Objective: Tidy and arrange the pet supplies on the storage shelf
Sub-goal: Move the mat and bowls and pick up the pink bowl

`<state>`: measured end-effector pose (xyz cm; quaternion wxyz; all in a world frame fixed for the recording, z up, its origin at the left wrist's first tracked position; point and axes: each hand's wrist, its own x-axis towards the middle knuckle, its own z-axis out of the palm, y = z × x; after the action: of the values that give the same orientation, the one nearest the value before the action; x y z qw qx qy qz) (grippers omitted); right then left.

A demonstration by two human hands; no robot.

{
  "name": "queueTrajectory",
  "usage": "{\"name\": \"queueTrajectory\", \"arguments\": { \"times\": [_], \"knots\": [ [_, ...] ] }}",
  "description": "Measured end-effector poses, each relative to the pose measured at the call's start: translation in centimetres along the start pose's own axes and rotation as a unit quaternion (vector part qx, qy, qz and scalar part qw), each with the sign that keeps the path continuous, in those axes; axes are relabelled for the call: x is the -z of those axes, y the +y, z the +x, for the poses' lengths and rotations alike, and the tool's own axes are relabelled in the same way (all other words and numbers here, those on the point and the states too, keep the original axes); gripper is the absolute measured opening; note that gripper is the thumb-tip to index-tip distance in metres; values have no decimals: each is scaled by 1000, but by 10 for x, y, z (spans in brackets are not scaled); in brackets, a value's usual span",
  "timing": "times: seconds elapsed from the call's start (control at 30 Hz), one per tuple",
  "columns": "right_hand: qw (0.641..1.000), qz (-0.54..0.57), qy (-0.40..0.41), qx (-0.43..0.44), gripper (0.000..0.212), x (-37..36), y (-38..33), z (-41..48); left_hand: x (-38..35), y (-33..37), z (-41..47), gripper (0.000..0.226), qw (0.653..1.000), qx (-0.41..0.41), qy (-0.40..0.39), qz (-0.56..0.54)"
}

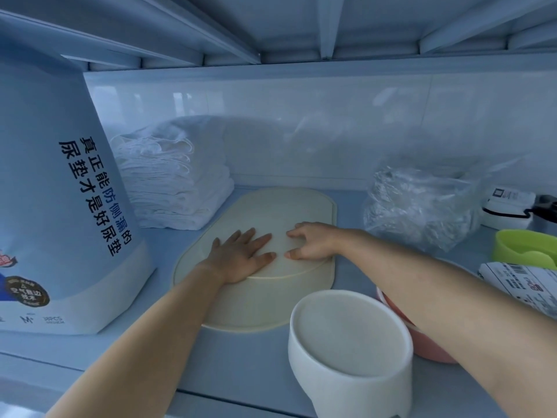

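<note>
Cream mat [271,206] flat on the shelf [168,342]
My left hand [241,256] lies flat on it; my right hand [312,242] rests there on bent fingertips, gripping nothing. A white bowl [349,342] stands near.

We're looking into a household storage shelf [159,242], a pale board with the ribbed metal underside [328,25] of the next tier low overhead and a glossy tiled wall [331,101] right behind. It reads as the pet-supply corner of a home: a big printed pad bag [60,191] on the left, folded white pads [171,182] stacked beside it, a cream mat [286,206], and a white bowl [349,333] and pink bowl [428,342] up front.
</note>
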<state>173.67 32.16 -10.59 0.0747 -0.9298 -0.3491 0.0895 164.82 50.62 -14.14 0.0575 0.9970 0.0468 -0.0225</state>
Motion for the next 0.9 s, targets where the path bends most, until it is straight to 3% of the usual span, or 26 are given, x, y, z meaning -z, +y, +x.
{"name": "queueTrajectory", "arguments": {
  "times": [0.23,0.4,0.5,0.6,0.9],
  "knots": [
    [1000,0,5,23,69,1,-8,4,-2,6,-4,60,1000,23,5,4],
    [998,-34,-43,41,69,5,-9,-3,1,7,-21,51,993,-12,79,-82],
    [993,-50,-71,76,77,7,-6,-20,4,-1,-42,61,987,-67,34,-143],
    [990,-49,-101,86,86,11,-4,-36,9,-2,-53,72,980,-72,4,-184],
    [985,-60,-136,82,101,8,2,-40,9,5,-55,76,986,-67,3,-151]
  ]
}}
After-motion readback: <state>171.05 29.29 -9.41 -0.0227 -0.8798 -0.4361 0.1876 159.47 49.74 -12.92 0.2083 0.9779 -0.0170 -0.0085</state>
